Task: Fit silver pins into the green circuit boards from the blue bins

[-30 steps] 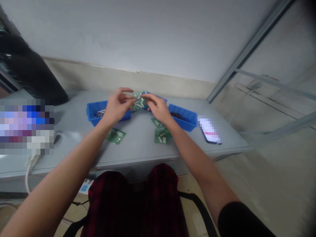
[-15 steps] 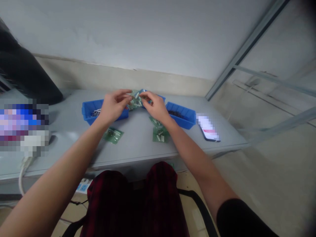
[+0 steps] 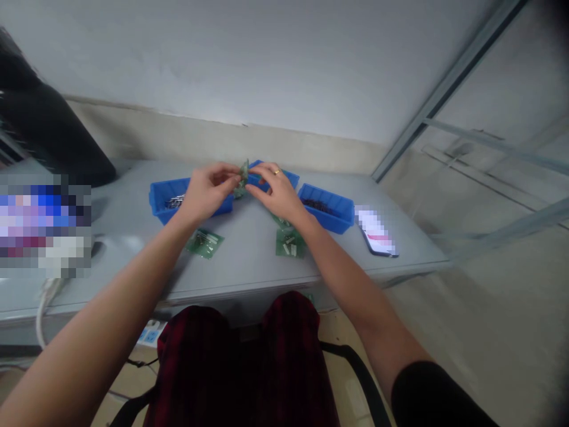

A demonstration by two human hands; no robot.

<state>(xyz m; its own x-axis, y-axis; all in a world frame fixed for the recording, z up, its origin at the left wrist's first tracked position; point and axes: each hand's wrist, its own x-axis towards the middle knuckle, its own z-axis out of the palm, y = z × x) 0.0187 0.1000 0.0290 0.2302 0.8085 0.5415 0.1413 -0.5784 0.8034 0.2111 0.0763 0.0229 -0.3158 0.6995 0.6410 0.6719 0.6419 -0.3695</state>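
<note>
Above the back of the desk, my left hand [image 3: 210, 191] pinches a small green plastic bag [image 3: 244, 171], which shows almost edge-on. My right hand [image 3: 279, 193], with a ring on one finger, has its fingertips closed on the bag's other side. Beneath the left wrist stands a blue bin [image 3: 159, 196] of shiny metal pieces. Another blue bin [image 3: 290, 179] lies behind my right hand, its contents mostly hidden. To the right, a third blue bin [image 3: 340, 219] contains small dark pieces.
Green bags with small white pieces lie nearer the front, one at left [image 3: 205, 244] and one at right [image 3: 290, 243]. A phone [image 3: 377, 232] rests at the right. A blurred-out screen [image 3: 38, 219], white cable [image 3: 41, 314] and black object [image 3: 66, 136] occupy the left. A metal frame [image 3: 413, 139] rises at right.
The green bag between my hands has turned from facing me with white pieces visible to nearly edge-on. My right hand's fingers have shifted slightly left against it. The bins have stayed put.
</note>
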